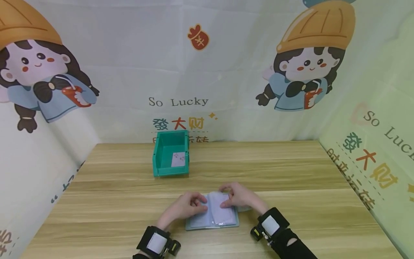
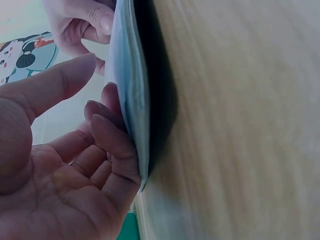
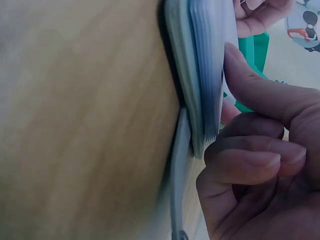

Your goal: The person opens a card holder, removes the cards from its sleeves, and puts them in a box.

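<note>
An open booklet [image 1: 223,212] with a pale blue-green cover and clear sleeve pages lies on the table. The left hand [image 1: 189,205] rests over its left page; in the left wrist view that hand's [image 2: 75,145] fingertips touch the page edge, with the thumb raised apart. On the right page lies the right hand [image 1: 240,197]. In the right wrist view its thumb touches the top sleeve, and the other fingers of the right hand [image 3: 265,140] bend beside the stacked pages [image 3: 207,65]. A cover strap [image 3: 180,175] sticks out at the right side.
A green bin [image 1: 156,163] stands behind the booklet, left of centre, with a small pale card [image 1: 178,159] inside. The wooden table [image 1: 291,169] meets a printed cloth backdrop [image 1: 233,90] at the back and sides.
</note>
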Tool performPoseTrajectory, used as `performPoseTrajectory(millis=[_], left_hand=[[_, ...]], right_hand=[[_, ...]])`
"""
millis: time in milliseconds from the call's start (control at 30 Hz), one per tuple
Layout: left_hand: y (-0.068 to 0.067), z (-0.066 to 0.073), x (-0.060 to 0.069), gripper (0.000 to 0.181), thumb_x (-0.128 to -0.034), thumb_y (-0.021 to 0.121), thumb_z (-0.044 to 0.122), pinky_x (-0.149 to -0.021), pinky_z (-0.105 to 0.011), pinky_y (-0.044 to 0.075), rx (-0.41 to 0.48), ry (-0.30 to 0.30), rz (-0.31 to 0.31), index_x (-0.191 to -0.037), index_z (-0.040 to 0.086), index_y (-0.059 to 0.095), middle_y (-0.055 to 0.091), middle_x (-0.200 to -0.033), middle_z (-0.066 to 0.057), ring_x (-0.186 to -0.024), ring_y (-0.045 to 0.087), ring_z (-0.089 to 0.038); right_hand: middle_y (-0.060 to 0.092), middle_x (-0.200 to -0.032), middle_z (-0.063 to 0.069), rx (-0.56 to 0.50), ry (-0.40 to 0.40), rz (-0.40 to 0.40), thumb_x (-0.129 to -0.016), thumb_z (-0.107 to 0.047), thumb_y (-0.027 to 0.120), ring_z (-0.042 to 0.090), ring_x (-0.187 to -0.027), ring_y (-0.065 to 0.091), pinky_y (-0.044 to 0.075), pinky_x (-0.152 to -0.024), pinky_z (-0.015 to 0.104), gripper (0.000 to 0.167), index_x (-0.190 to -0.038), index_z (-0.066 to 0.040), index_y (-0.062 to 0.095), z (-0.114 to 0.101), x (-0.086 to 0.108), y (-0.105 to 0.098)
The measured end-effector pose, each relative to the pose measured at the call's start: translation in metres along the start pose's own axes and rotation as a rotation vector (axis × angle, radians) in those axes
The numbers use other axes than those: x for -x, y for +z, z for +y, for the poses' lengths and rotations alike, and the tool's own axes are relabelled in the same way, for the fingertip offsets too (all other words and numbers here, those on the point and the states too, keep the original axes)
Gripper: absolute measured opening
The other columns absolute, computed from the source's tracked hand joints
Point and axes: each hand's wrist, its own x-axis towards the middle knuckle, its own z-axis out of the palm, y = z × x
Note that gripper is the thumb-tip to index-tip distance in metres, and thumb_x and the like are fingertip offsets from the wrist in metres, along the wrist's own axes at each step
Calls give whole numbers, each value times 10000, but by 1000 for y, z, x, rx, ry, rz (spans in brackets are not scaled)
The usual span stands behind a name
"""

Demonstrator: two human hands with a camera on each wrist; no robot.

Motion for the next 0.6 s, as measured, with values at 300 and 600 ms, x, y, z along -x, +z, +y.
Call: performPoseTrajectory(millis=[300,600], left_hand=[[1,2,0,273,-903,719,173,-605,-208,394,6,-3,-4,-1096,-15,678,578,-791,-3,-694,496,-123],[2,-1,1,238,-1002,588,170,-594,-216,430,38,37,18,-971,-44,687,617,-781,-35,-682,521,-101]], right_hand=[[431,-575,-90,-85,-35,54,-867,-167,772,33,-502,380,303,-474,179,236,-967,-12,625,3,2,-1],[498,-606,-30,-215,-143,45,-1056,-276,511,4,-441,374,295,-434,184,420,-858,47,692,-3,22,14]])
